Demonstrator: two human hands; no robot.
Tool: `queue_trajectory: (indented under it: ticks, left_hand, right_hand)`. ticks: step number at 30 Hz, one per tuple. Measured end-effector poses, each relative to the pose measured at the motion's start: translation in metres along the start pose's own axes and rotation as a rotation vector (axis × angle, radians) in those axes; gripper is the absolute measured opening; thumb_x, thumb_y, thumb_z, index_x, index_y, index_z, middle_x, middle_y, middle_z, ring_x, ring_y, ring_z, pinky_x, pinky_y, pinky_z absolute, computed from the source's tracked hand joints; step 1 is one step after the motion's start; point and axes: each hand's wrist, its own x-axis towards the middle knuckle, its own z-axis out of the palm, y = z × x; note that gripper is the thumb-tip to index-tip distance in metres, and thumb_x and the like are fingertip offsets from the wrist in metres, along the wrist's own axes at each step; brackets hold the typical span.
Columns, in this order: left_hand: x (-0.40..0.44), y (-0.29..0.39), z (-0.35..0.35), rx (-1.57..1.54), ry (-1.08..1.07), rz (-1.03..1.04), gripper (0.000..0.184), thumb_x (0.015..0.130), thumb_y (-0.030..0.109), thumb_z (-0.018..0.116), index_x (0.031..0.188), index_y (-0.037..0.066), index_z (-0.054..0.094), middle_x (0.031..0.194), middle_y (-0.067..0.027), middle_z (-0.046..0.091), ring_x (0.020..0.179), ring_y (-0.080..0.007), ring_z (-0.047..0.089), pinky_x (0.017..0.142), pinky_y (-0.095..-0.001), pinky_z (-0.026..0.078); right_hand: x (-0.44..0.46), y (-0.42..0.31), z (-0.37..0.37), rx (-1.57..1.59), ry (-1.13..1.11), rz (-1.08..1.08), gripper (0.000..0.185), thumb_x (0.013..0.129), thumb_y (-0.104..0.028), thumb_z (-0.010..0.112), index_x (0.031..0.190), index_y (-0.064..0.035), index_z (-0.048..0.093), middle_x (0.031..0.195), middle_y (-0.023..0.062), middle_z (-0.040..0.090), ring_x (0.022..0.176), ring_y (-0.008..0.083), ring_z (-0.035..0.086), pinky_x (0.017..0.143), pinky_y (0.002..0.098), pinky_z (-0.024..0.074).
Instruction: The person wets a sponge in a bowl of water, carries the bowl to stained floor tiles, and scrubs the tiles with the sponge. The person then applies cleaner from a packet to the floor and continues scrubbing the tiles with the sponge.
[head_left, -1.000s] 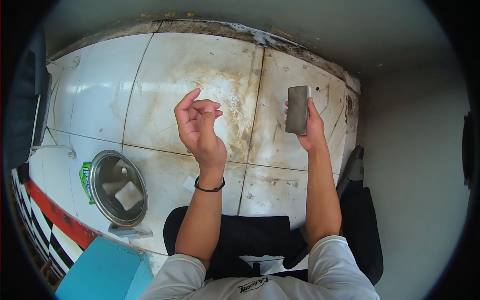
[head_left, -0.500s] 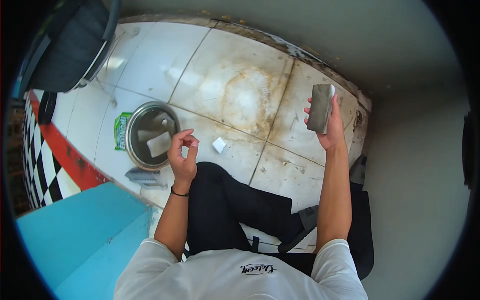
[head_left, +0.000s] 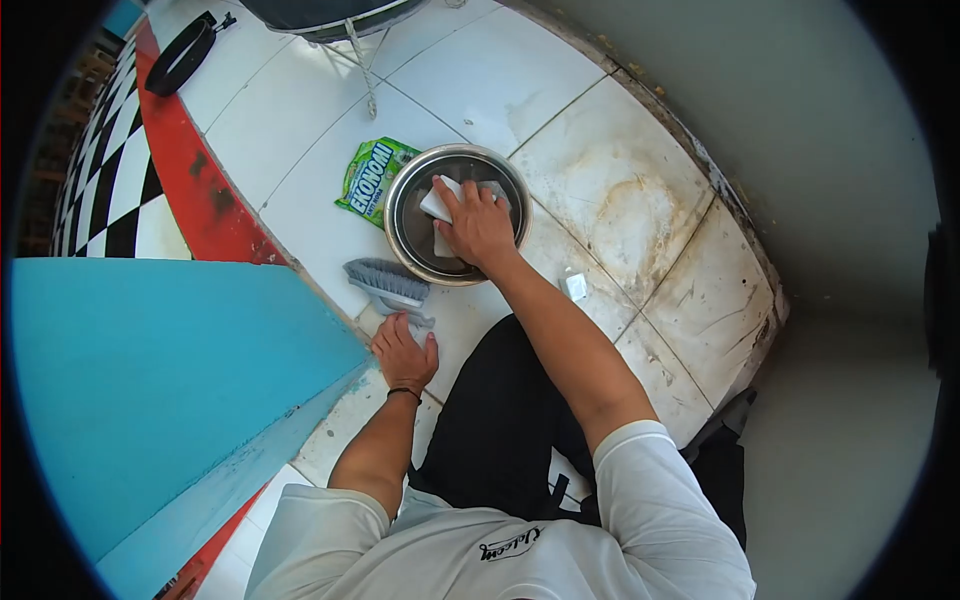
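Note:
My right hand (head_left: 478, 226) reaches into a round metal bowl (head_left: 396, 240) of murky water. Its fingers are on a pale sponge-like block (head_left: 437, 203), with other pale pieces beside it. My left hand (head_left: 404, 354) rests low on the floor with its fingers a little apart, at the handle end of a grey-bristled brush (head_left: 385, 280). Nothing shows in its grasp. A green packet (head_left: 376, 182) lies against the bowl's left side. A small white block (head_left: 575, 286) sits on the tiles to the right of the bowl.
Brown stains mark the floor tiles (head_left: 640, 215) at the right, beside a grey wall (head_left: 830, 200). A turquoise block (head_left: 180, 370) stands at the left. Beyond it are a red strip (head_left: 205, 190) and a black strap-like ring (head_left: 180, 55). A dark container (head_left: 330, 15) is at the top.
The view has turned left. My right hand has moved from above the stained tiles into the bowl, and the grey-brown block it held has changed place or side. My left hand has lowered beside the brush.

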Motion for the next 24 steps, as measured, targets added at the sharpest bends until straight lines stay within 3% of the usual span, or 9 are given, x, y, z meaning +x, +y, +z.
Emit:
queue_trajectory:
  ticks: [3,10,16,17,20,21,24]
  left_hand:
    - [0.0,-0.002,0.002,-0.016,-0.028,-0.004,0.064,0.081,0.034,0.064,0.133,0.001,0.045,0.138,-0.0159,0.042,0.127,-0.0366,0.038,0.103,-0.0527,0.029]
    - [0.0,-0.003,0.004,-0.009,-0.019,0.019,0.065,0.082,0.033,0.064,0.134,0.001,0.043,0.139,-0.0169,0.04,0.128,-0.0371,0.037,0.105,-0.0537,0.027]
    - [0.0,-0.003,0.004,0.004,-0.02,0.014,0.065,0.082,0.034,0.064,0.134,0.001,0.044,0.14,-0.0154,0.04,0.128,-0.0365,0.037,0.104,-0.0536,0.028]
    - [-0.001,-0.003,0.005,0.005,-0.017,0.012,0.065,0.082,0.034,0.064,0.134,0.001,0.044,0.14,-0.0154,0.04,0.128,-0.0364,0.037,0.104,-0.0534,0.028]
    - [-0.001,-0.002,0.005,0.003,-0.01,0.015,0.064,0.082,0.034,0.064,0.134,0.001,0.044,0.14,-0.0153,0.04,0.127,-0.0364,0.037,0.103,-0.0531,0.028]
    - [0.0,-0.001,0.004,0.002,-0.009,0.021,0.064,0.082,0.034,0.064,0.134,0.001,0.044,0.14,-0.0153,0.04,0.127,-0.0364,0.037,0.103,-0.053,0.028]
    - [-0.001,-0.002,0.006,-0.005,-0.011,0.023,0.064,0.082,0.033,0.064,0.135,0.002,0.044,0.14,-0.0153,0.039,0.128,-0.0363,0.037,0.102,-0.0527,0.028]
  right_hand:
    - [0.006,-0.006,0.025,-0.145,-0.027,0.051,0.076,0.092,-0.046,0.056,0.157,-0.0286,0.02,0.149,0.0154,0.04,0.127,0.0336,0.045,0.101,0.0516,0.036]
    - [0.014,-0.002,0.034,-0.143,-0.145,0.068,0.074,0.09,-0.035,0.057,0.156,-0.0253,0.023,0.137,0.016,0.047,0.124,0.0339,0.046,0.098,0.0525,0.0373]
    - [0.017,0.006,0.02,0.132,-0.13,0.051,0.068,0.092,-0.03,0.059,0.153,-0.0199,0.03,0.133,0.0196,0.049,0.123,0.0388,0.047,0.097,0.059,0.0369]
    - [0.017,0.008,0.017,0.183,-0.062,0.032,0.064,0.095,-0.032,0.058,0.152,-0.0169,0.033,0.133,0.0181,0.051,0.118,0.0355,0.051,0.097,0.0566,0.0395]
    - [0.032,0.026,0.007,1.215,-0.106,0.081,0.058,0.099,-0.035,0.056,0.149,-0.0141,0.039,0.123,0.0142,0.056,0.109,0.0267,0.055,0.094,0.0455,0.0453]
    - [0.03,0.014,-0.021,1.455,-0.082,0.174,0.057,0.1,-0.039,0.055,0.149,-0.0154,0.04,0.116,0.0111,0.059,0.101,0.0192,0.056,0.09,0.0347,0.0482]
    - [0.029,0.014,-0.066,1.654,-0.275,0.319,0.059,0.1,-0.038,0.056,0.153,-0.019,0.036,0.118,0.0105,0.06,0.103,0.0172,0.057,0.088,0.0328,0.0493]
